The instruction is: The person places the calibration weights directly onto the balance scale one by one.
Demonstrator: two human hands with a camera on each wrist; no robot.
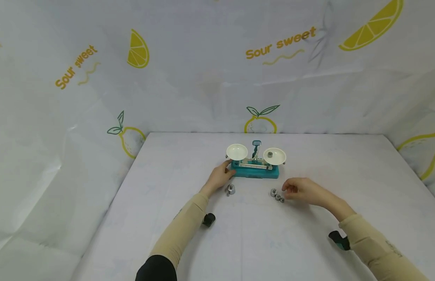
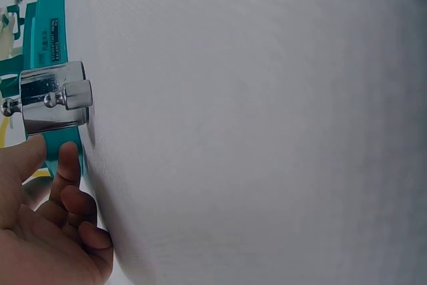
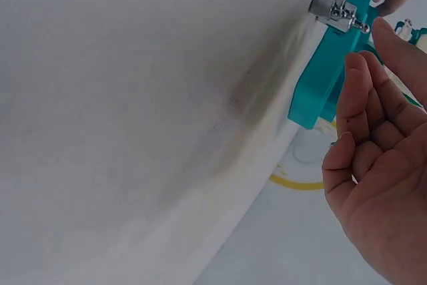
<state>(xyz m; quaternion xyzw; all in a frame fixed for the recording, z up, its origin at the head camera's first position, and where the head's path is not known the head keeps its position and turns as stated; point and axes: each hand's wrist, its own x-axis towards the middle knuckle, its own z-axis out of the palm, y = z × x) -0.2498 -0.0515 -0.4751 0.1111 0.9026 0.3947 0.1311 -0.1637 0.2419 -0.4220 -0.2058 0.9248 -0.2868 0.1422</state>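
A teal balance scale [image 1: 255, 171] with two white pans stands toward the back of the table. My left hand [image 1: 219, 175] grips the left end of its base, with thumb and fingers about the corner. In the right pan [image 1: 278, 159] sits a small metal weight [image 1: 270, 154]. My right hand [image 1: 303, 190] hovers just right of several silver weights [image 1: 274, 192], its fingers loosely bent with nothing visible between them. Close to my left hand stand a larger chrome weight [image 2: 50, 85] and a small one [image 2: 77, 94].
White cloth covers the table [image 1: 238, 234]. Behind it rises a white backdrop [image 1: 189, 97] printed with lemons and lettering. Black wrist-worn devices [image 1: 209, 219] show at both forearms.
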